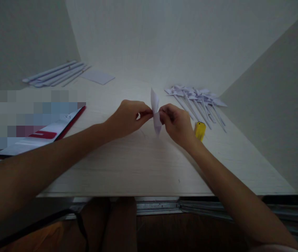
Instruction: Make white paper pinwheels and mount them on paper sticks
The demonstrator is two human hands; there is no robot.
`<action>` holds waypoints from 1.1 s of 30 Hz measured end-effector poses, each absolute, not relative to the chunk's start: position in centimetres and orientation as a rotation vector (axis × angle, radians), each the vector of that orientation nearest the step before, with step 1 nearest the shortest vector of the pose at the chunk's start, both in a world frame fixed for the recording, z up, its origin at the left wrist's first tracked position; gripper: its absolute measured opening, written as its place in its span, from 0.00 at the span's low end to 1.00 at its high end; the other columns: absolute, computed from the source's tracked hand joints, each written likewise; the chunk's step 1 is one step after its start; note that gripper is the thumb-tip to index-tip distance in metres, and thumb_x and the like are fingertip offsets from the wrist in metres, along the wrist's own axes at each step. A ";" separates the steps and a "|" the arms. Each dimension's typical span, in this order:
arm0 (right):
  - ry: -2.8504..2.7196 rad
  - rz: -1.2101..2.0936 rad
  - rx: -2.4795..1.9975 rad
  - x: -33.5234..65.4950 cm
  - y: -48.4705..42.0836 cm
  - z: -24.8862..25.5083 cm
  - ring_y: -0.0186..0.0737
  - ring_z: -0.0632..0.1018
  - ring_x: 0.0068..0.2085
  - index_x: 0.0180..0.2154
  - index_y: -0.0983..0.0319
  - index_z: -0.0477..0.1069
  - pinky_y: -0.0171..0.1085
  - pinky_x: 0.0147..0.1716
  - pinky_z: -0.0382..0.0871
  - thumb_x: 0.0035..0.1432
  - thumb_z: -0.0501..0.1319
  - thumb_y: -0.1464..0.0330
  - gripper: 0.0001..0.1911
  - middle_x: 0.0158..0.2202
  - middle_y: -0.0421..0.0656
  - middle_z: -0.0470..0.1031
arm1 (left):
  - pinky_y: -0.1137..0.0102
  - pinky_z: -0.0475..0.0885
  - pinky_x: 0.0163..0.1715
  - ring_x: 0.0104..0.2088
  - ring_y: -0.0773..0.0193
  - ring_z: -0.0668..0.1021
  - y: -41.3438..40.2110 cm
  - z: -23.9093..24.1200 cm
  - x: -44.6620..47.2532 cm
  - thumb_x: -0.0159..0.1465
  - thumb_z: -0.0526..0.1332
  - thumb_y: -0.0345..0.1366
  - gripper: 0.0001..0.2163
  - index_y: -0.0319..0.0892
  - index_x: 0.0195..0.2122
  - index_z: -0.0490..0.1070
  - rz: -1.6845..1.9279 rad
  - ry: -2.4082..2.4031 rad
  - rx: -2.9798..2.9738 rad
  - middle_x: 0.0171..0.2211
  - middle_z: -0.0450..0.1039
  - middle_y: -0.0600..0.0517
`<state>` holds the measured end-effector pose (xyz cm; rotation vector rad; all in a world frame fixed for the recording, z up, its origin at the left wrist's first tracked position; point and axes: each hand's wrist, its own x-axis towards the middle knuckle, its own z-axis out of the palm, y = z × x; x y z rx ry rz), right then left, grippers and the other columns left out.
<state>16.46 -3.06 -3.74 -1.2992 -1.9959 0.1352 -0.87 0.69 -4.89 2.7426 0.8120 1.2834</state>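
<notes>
A pale wooden table carries a pile of finished paper pinwheels at the right and rolled paper sticks far left. Above its middle, the left hand and right hand each pinch a small folded white paper between them, a yellow cutter just beside the right wrist.

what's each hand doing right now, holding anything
Left hand: closed, fingertips pinching the folded white paper piece from its left side.
Right hand: closed, pinching the same paper piece from its right side.
</notes>
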 end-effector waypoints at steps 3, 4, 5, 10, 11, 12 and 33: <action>-2.126 0.027 -1.290 16.4 -2.5 -2.8 0.31 0.68 0.25 0.29 0.62 0.66 0.33 0.27 0.57 0.57 0.53 0.71 0.06 0.23 0.38 0.69 | 0.75 0.61 0.24 0.21 0.71 0.71 0.6 -4.6 -1.2 0.61 0.51 0.36 0.13 0.40 0.24 0.70 1.252 0.835 2.898 0.21 0.71 0.55; -2.161 0.008 -1.286 16.4 -2.4 -2.6 0.31 0.69 0.25 0.29 0.63 0.66 0.33 0.27 0.57 0.57 0.53 0.70 0.06 0.23 0.39 0.69 | 0.75 0.61 0.24 0.21 0.71 0.71 0.5 -4.5 -1.3 0.61 0.50 0.36 0.13 0.40 0.24 0.70 1.250 0.831 2.933 0.21 0.71 0.54; -2.192 -0.005 -1.281 16.4 -2.3 -2.4 0.32 0.70 0.26 0.30 0.63 0.66 0.33 0.28 0.58 0.58 0.52 0.70 0.07 0.24 0.39 0.70 | 0.75 0.61 0.24 0.21 0.71 0.71 0.4 -4.4 -1.3 0.61 0.50 0.35 0.13 0.40 0.24 0.70 1.254 0.823 2.961 0.21 0.71 0.54; -2.235 -0.061 -1.269 16.3 -2.6 -2.1 0.33 0.72 0.29 0.32 0.62 0.67 0.33 0.30 0.59 0.59 0.52 0.70 0.07 0.28 0.40 0.72 | 0.74 0.61 0.22 0.20 0.70 0.71 -0.6 -3.8 -1.2 0.60 0.51 0.32 0.11 0.39 0.23 0.68 1.316 0.791 3.043 0.20 0.70 0.54; -2.223 -0.084 -1.261 16.3 -2.8 -2.2 0.33 0.72 0.29 0.33 0.62 0.67 0.32 0.30 0.60 0.59 0.52 0.70 0.06 0.28 0.40 0.72 | 0.74 0.61 0.21 0.20 0.70 0.71 -0.8 -3.7 -1.2 0.60 0.51 0.32 0.10 0.39 0.23 0.68 1.320 0.803 3.050 0.20 0.70 0.53; -2.208 -0.115 -1.247 16.3 -2.9 -2.3 0.33 0.73 0.29 0.33 0.61 0.67 0.32 0.30 0.60 0.59 0.52 0.70 0.06 0.28 0.40 0.73 | 0.74 0.61 0.21 0.21 0.70 0.71 -0.9 -3.6 -1.1 0.60 0.50 0.32 0.11 0.39 0.24 0.68 1.329 0.824 3.054 0.20 0.70 0.53; -2.133 -0.214 -0.898 17.1 -3.0 -3.7 0.31 0.75 0.34 0.36 0.60 0.67 0.31 0.35 0.68 0.62 0.50 0.72 0.08 0.31 0.38 0.72 | 0.77 0.65 0.24 0.22 0.71 0.74 -1.8 -3.4 -0.4 0.60 0.55 0.30 0.09 0.35 0.26 0.73 1.487 0.854 2.890 0.21 0.73 0.53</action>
